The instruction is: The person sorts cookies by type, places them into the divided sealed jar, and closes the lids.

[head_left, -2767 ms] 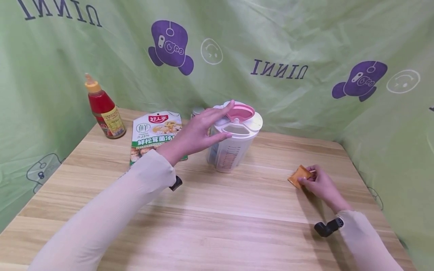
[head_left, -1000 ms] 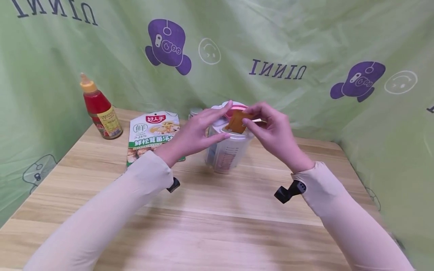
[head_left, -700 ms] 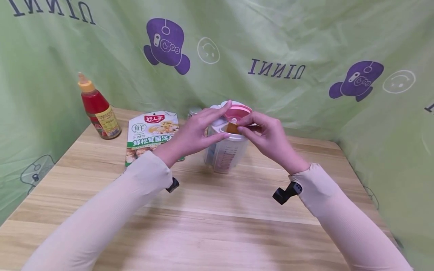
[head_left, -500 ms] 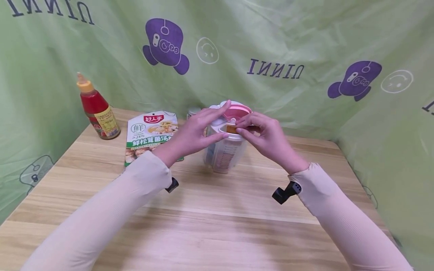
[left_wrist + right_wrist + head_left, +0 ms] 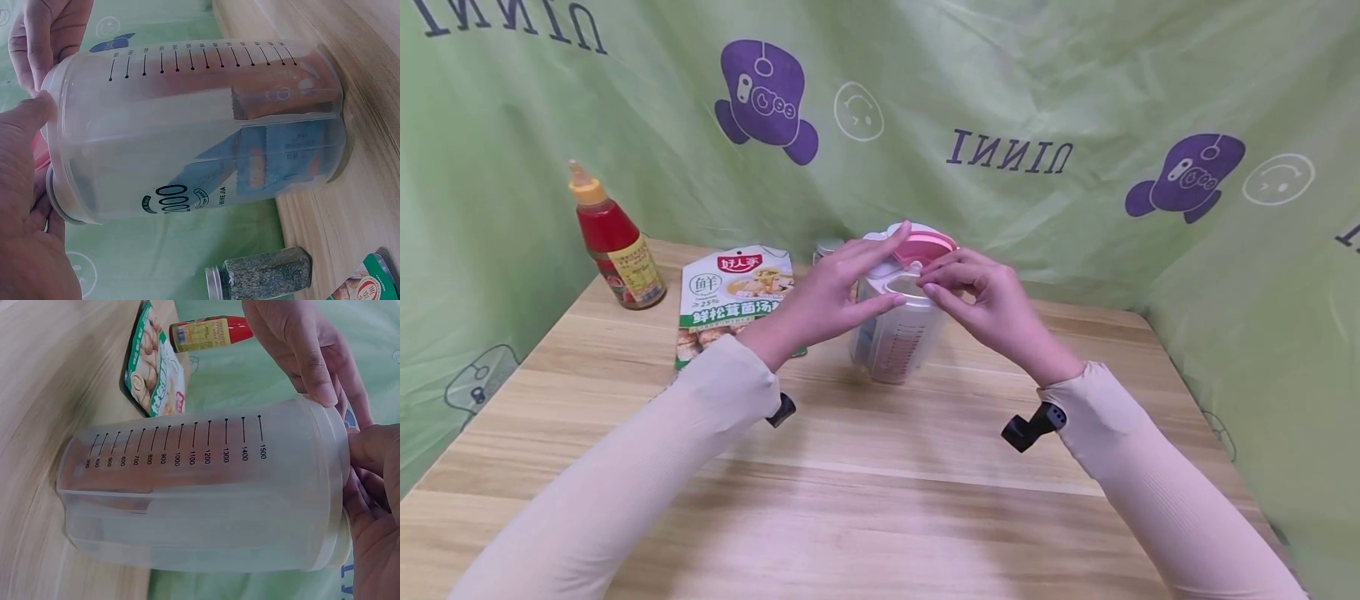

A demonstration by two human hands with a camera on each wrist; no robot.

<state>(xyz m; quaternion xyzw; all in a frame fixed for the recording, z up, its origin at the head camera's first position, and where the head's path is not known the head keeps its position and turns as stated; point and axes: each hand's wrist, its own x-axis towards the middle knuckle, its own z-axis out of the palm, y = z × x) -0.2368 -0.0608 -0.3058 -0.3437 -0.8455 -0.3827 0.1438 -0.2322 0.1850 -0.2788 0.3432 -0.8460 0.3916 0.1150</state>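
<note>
A clear plastic food storage container (image 5: 898,337) with measuring marks stands upright on the table, its pink flap (image 5: 925,246) raised. My left hand (image 5: 842,292) grips its white lid, thumb on the front rim and index finger by the flap. Over the lid's opening, my right hand (image 5: 985,292) has its fingers loosely bent, with a small gap between thumb and fingertips and nothing visible between them. Inside, orange packets (image 5: 284,94) lie in one compartment and blue packets (image 5: 294,150) in another. The opening's inside is partly hidden by the right fingers.
A red sauce bottle with a yellow cap (image 5: 621,250) stands at the table's back left. Beside it lies a white and green food pouch (image 5: 730,292). A glass spice jar (image 5: 265,275) stands behind my left hand. Green printed cloth (image 5: 1022,83) hangs around the table.
My right hand brought an orange packet from the table's right side to the container's opening. The packet sank into it and is out of the fingers. My left hand stayed on the lid.
</note>
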